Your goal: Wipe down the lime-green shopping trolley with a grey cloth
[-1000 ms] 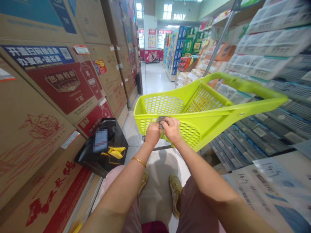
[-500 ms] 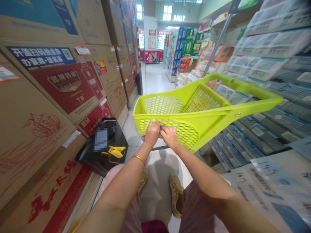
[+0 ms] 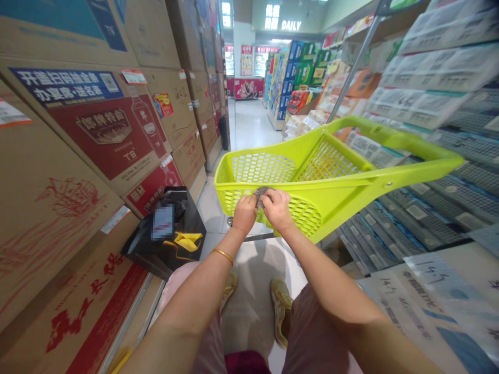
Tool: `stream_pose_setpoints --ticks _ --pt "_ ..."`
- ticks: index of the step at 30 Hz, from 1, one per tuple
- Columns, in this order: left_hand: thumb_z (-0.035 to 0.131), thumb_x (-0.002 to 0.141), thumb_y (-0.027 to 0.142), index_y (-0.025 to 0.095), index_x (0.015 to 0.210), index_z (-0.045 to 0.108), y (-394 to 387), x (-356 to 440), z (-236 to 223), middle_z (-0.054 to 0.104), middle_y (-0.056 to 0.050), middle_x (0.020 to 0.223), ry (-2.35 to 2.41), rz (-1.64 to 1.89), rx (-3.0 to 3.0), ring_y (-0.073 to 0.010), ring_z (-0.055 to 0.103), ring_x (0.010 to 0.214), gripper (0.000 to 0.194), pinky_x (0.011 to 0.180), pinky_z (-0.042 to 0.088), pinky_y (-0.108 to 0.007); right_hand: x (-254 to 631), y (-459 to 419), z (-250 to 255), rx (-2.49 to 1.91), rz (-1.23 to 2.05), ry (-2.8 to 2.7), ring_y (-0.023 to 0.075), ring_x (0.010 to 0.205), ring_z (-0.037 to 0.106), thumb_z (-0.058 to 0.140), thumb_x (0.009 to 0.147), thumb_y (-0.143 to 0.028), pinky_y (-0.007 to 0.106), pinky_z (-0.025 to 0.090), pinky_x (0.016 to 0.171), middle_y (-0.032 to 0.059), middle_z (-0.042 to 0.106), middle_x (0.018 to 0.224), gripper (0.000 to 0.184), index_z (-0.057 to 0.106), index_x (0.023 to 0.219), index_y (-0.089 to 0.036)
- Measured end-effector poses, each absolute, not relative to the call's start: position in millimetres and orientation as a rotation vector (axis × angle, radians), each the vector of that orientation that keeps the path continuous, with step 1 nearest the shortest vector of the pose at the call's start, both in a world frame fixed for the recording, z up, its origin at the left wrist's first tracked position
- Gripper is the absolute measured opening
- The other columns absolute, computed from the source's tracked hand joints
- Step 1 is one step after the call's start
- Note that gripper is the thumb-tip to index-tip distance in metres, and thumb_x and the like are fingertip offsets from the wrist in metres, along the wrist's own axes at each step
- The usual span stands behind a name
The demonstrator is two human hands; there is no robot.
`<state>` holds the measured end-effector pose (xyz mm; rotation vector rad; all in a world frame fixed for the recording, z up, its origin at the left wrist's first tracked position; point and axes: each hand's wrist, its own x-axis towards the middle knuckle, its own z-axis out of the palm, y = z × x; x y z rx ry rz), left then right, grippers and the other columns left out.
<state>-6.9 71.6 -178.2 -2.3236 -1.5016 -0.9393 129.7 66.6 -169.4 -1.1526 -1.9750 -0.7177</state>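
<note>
My left hand [image 3: 245, 212] and my right hand [image 3: 277, 206] meet at the near side of a lime-green shopping cart [image 3: 346, 200]. Between them is a small grey wad [image 3: 262, 195] with a rough, wiry look, like a scouring pad. Both hands have their fingers curled round it, the left from one side and the right from the other. Part of the wad is hidden behind the fingers. Whether it touches the cart's perforated wall I cannot tell. The cart's handle points up and to the right.
Stacked cardboard cartons [image 3: 109, 130] line the left. A black bag or box [image 3: 195, 221] with a phone [image 3: 162, 222] and a yellow ribbon [image 3: 188, 241] stands by my left knee. Packaged goods [image 3: 424, 109] fill the right side. A tiled aisle [image 3: 253, 122] runs ahead.
More of the grey wad shows between my hands now. My right hand has shifted slightly up and right, its fingers higher on the wad. The left hand has barely moved.
</note>
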Motion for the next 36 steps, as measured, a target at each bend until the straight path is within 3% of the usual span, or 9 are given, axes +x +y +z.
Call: stream_pose_setpoints --ticks 10,23,29,36 --pt "0.026 0.095 0.025 0.015 0.083 0.058 66 -2 -171 0.060 -0.007 0.073 -1.541 -0.887 -2.213 -0.0191 0.054 0.076 0.035 0.070 0.039 -0.030 133 55 -211 -1.117 -0.739 -2.289 0.0177 0.095 0.043 0.047 0.089 -0.022 0.031 0.028 0.080 0.0049 0.061 0.100 0.016 0.063 0.088 -0.022" --pt "0.041 0.087 0.014 0.014 0.083 0.058 67 0 -170 0.062 -0.008 0.078 -1.574 -0.940 -2.240 -0.0215 0.055 0.079 0.017 0.072 0.042 -0.032 130 67 -151 -1.088 -0.692 -1.831 0.0199 0.097 0.041 0.049 0.085 -0.023 0.033 0.031 0.085 0.0065 0.055 0.100 0.017 0.064 0.093 -0.022" --pt "0.042 0.086 0.013 0.015 0.076 0.057 70 -5 -172 0.061 -0.009 0.075 -1.534 -0.930 -2.267 -0.0214 0.055 0.077 0.018 0.070 0.042 -0.032 131 67 -177 -1.125 -0.731 -1.996 0.0174 0.088 0.043 0.050 0.087 -0.024 0.031 0.030 0.078 0.0027 0.060 0.091 0.016 0.066 0.086 -0.026" --pt "0.029 0.095 0.022 0.015 0.078 0.056 68 -4 -172 0.059 -0.007 0.072 -1.487 -0.952 -2.198 -0.0181 0.054 0.073 0.032 0.070 0.039 -0.030 136 55 -217 -1.092 -0.780 -2.301 0.0176 0.092 0.043 0.046 0.090 -0.024 0.032 0.028 0.079 0.0046 0.062 0.098 0.018 0.063 0.085 -0.022"
